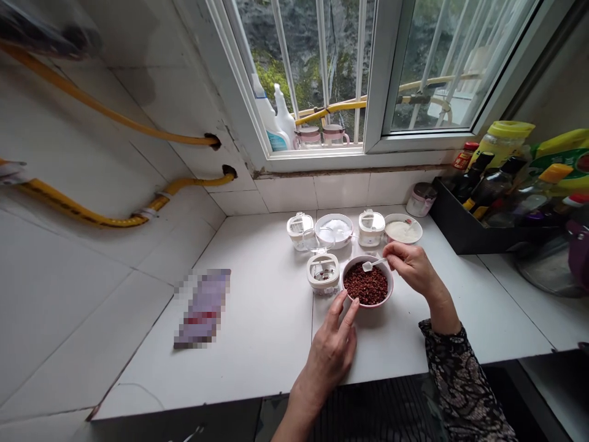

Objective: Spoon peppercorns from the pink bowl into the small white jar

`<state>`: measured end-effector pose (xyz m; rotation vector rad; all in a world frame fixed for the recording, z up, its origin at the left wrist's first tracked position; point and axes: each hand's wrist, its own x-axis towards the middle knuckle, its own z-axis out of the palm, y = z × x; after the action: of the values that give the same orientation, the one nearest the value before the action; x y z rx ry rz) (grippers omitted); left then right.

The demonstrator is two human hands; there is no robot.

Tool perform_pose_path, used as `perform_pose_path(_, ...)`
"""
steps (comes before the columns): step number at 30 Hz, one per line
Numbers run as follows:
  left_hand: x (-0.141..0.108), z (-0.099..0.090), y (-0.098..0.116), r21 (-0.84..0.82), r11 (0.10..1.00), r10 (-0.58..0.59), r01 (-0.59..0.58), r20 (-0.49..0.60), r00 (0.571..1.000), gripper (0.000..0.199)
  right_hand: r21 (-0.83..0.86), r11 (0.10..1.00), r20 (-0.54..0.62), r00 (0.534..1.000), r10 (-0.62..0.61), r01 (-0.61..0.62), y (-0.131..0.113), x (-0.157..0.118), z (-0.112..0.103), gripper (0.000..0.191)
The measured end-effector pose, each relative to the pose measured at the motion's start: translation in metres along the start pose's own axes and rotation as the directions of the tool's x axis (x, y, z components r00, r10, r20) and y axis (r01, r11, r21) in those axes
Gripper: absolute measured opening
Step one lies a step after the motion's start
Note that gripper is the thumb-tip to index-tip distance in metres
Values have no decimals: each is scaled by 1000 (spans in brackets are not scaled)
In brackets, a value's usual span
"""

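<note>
A bowl [391, 293] full of small reddish-brown grains that look like Sichuan peppercorns stands on the white counter. My right hand [411, 267] pinches the handle of a small white spoon [367, 266], whose head is over the grains. At the bowl's near left rim rest the outstretched fingertips of my left hand [334, 347]; its fingers are apart. Just left of the bowl is a small clear seasoning jar [323, 274] with its lid up and a few dark bits inside.
Behind stand two more jars [300, 231] [371, 228], a bowl of white crystals [335, 231] and a bowl of pale granules [404, 231]. A black bin [464, 232] of bottles sits right. A blurred purple packet [202, 310] lies left. A window [317, 80] is beyond.
</note>
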<state>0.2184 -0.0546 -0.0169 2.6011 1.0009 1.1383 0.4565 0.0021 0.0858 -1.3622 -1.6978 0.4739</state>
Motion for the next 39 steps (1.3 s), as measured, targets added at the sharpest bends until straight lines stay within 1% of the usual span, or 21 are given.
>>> perform_pose_path(3,0,1,0,0,1000,6,-6,-10,1000,73,-5,1000,60,998,4,-4,-3,0,7,16)
perform_pose_path(5,0,1,0,-1,1000,6,-6,-16,1000,72,22,999,78,997,28,-29,-5,1,14,16)
perform_pose_path(9,1,1,0,-1,1000,8,-8,-19,1000,73,133,979,58,988,146,-153,-5,2,20,14)
perform_pose_path(12,1,1,0,2,1000,1,-1,-10,1000,74,242,933,44,964,262,-265,-1,4,17,12)
perform_pose_path(14,1,1,0,3,1000,-3,3,-7,1000,74,316,896,44,948,315,-312,1,5,15,12)
perform_pose_path(19,0,2,0,0,1000,1,-1,-17,1000,73,452,833,53,942,332,-319,1,7,11,12)
perform_pose_path(22,0,2,0,-3,1000,4,-4,-19,1000,72,502,807,62,943,326,-312,-1,7,15,13)
perform_pose_path(24,0,2,0,-1,1000,7,-7,-11,1000,72,526,800,54,950,306,-288,-5,7,20,14)
perform_pose_path(26,0,2,-1,1,1000,8,-8,-6,1000,72,526,818,27,965,259,-234,-11,5,29,15)
perform_pose_path(28,-1,3,-1,3,1000,8,-7,-7,1000,73,472,871,-22,986,168,-138,-17,2,39,14)
perform_pose_path(30,-2,4,-2,4,1000,9,-9,-9,1000,73,334,943,-58,998,13,7,-23,-1,48,12)
perform_pose_path(31,-2,4,-2,4,1000,11,-11,-11,1000,74,250,964,-55,995,-81,92,-26,-3,52,12)
perform_pose_path(33,-2,4,-3,4,1000,15,-15,-13,1000,74,107,960,-9,966,-260,259,-29,-5,57,15)
perform_pose_path(34,-3,4,-3,3,1000,17,-17,-12,1000,74,67,945,16,946,-323,321,-30,-6,58,17)
perform_pose_path(35,-2,4,-3,3,1000,17,-17,-11,1000,74,46,932,26,933,-360,358,-30,-7,58,18)
perform_pose_path(36,-2,4,-3,3,1000,16,-16,-12,1000,74,38,929,18,929,-369,368,-30,-7,57,18)
perform_pose_path(37,-2,4,-2,3,1000,16,-16,-11,1000,74,40,935,-6,936,-353,353,-29,-7,54,18)
perform_pose_path(39,-1,2,-2,2,1000,12,-12,-11,1000,73,61,959,-87,959,-271,276,-26,-6,46,16)
